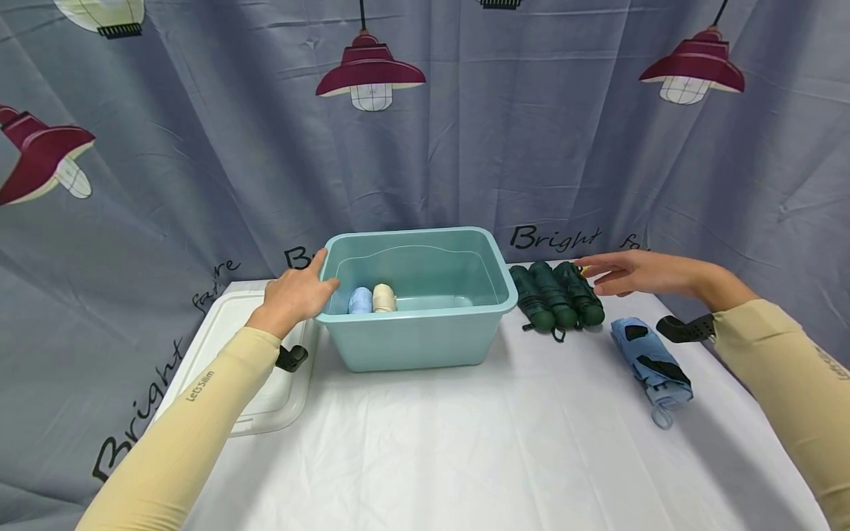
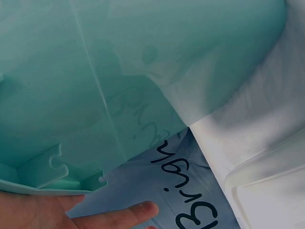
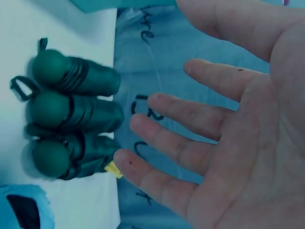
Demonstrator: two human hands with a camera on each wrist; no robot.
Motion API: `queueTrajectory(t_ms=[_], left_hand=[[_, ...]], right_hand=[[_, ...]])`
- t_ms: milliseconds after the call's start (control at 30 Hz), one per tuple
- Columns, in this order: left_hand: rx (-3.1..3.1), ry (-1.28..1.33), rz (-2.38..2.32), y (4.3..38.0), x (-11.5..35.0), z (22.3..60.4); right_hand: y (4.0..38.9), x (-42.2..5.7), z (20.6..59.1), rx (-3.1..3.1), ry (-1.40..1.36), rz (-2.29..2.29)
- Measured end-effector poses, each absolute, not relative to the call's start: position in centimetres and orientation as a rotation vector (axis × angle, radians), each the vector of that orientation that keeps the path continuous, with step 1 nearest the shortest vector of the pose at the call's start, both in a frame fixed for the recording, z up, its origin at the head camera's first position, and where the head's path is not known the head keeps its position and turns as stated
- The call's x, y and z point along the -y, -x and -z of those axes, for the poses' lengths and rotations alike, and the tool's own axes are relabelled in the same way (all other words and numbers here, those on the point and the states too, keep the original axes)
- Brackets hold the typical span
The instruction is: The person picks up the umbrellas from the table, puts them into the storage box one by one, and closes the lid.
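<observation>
A person's two bare hands reach over a table (image 1: 425, 450) spread with white cloth. Toward the back stands an upright teal plastic bin (image 1: 412, 346); inside it, near its left end, a pale blue roll (image 1: 361, 301) and a cream roll (image 1: 384, 298) sit side by side. The left hand (image 1: 295, 296) rests on the bin's left rim, thumb over the inner side and a finger stretched straight outside. Just right of the bin, three dark green folded umbrellas (image 1: 553, 296) lie in a row, their rounded ends toward the viewer. The right hand (image 1: 644, 273) is wide, fingers spread, holding nothing; its fingertips are at the far end of the rightmost green umbrella, beside a yellow tag (image 3: 113, 169), though whether they touch is unclear. Nearer the table's right edge lies a light blue folded umbrella (image 1: 643, 352) with a wrist loop. A white lid-like panel (image 1: 282, 394) lies left of the bin, partly beneath the left arm. Behind hangs a gray-blue curtain (image 1: 544, 147) printed with red lamps and lettering.
</observation>
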State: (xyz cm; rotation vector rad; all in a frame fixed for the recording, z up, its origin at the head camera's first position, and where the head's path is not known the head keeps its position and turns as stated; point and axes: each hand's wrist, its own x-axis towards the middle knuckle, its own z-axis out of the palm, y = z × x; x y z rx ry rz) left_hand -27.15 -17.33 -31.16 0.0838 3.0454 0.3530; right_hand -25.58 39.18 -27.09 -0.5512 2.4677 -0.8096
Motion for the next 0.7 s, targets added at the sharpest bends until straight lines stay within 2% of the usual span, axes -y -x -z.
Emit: queueTrajectory(t_ms=[700], left_hand=[[-3.044,-0.075,-0.357,27.1,17.3,31.2]], right_hand=[[25.3,-43.8,30.7,-2.461,0.439,0.85]])
